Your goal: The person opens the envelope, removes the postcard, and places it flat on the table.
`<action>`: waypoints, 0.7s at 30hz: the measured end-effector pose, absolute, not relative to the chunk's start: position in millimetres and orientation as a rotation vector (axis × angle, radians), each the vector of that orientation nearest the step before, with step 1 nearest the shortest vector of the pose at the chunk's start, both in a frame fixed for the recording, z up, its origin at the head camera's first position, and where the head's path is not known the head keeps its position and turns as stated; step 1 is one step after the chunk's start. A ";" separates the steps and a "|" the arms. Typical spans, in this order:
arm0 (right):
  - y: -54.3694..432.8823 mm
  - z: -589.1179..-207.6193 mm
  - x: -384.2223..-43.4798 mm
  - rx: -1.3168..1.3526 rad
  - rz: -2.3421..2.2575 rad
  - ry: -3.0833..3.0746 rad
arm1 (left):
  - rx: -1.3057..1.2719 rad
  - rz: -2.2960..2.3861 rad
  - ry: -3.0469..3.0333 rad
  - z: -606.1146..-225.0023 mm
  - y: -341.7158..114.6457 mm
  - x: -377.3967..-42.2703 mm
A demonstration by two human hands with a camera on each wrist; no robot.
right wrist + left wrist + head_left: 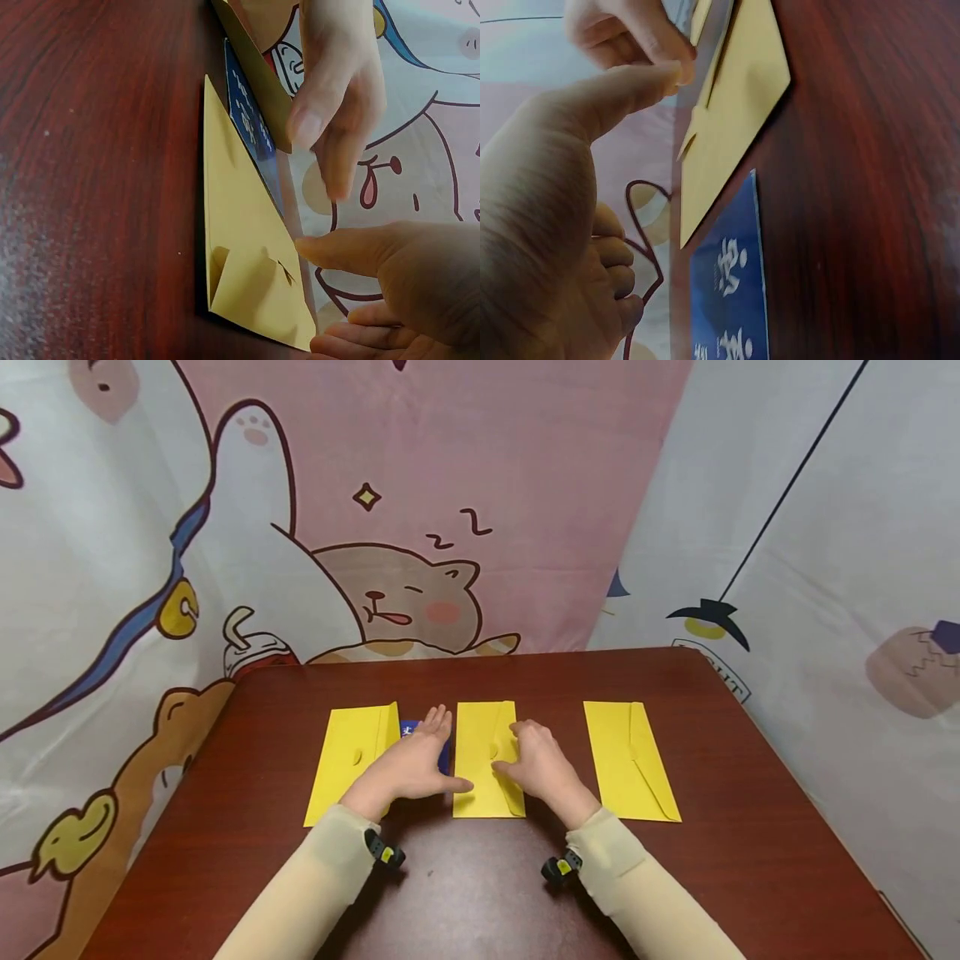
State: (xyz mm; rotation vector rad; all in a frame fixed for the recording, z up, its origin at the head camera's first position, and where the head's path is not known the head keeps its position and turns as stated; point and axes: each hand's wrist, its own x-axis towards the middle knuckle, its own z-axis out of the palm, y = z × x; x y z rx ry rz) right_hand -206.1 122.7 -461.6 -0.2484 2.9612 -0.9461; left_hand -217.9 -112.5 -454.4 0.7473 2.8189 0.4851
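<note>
A yellow envelope (474,735) lies flat in the middle of the table, its flap along the right side. My left hand (411,766) hovers at its left with fingers straight and thumb spread toward it. Beneath that hand is a blue card or booklet (731,274) with white characters, partly hidden in the head view. My right hand (542,762) is at the envelope's right edge, thumb and fingers apart over the flap; whether it touches the paper is unclear. Left of the blue piece lies another yellow envelope (341,752), its flap edge raised.
A third yellow envelope (618,760) lies on the right part of the brown table (750,860). Behind the table hangs a cloth (555,527) with cartoon animals. A dark strap with a small device (558,867) is on each wrist.
</note>
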 end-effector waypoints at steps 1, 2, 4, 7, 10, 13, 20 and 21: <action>122.6 -461.9 -205.8 -0.253 -0.934 2.960 | 0.759 0.459 2.813 -455.9 -109.4 -219.3; 122.5 -462.2 -205.8 -0.258 -0.927 2.960 | 0.775 0.439 2.807 -457.0 -106.3 -220.9; 122.3 -462.4 -205.9 -0.272 -0.906 2.967 | 0.803 0.400 2.791 -458.7 -100.4 -224.2; 122.0 -462.8 -206.2 -0.290 -0.892 2.975 | 0.841 0.341 2.763 -461.5 -93.2 -229.8; 121.1 -463.7 -206.5 -0.311 -0.883 2.974 | 0.874 0.274 2.745 -465.2 -88.5 -235.2; 120.3 -465.5 -206.9 -0.331 -0.873 2.976 | 0.888 0.218 2.736 -469.1 -85.8 -239.5; 120.6 -467.6 -205.8 -0.324 -0.856 2.963 | 0.876 0.132 2.720 -475.1 -81.9 -243.9; 120.7 -467.9 -205.6 -0.323 -0.852 2.964 | 0.872 0.131 2.719 -475.8 -81.7 -244.0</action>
